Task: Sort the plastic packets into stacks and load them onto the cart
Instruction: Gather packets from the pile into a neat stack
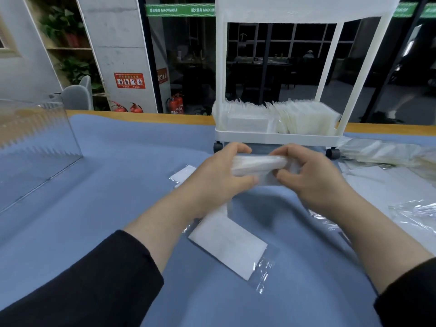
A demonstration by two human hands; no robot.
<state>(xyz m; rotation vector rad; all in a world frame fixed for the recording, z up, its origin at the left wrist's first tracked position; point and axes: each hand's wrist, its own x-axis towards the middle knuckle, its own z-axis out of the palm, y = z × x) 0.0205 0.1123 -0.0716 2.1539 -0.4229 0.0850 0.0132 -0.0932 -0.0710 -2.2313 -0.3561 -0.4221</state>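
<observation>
While both hands clamp one stack of packets [257, 165] above the table [118, 185], left hand [219, 178] on left end, right hand [311, 178] on right, white cart [278, 135] just behind, lower shelf loaded with packets, loose packet [231, 246] below wrists

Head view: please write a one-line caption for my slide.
Both hands, left hand and right hand, grip a stack of packets before the white cart.

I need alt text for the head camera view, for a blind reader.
Both hands, left hand and right hand, grip a stack of plastic packets above a blue cloth. Behind stands a white cart, packets on its lower shelf.
</observation>
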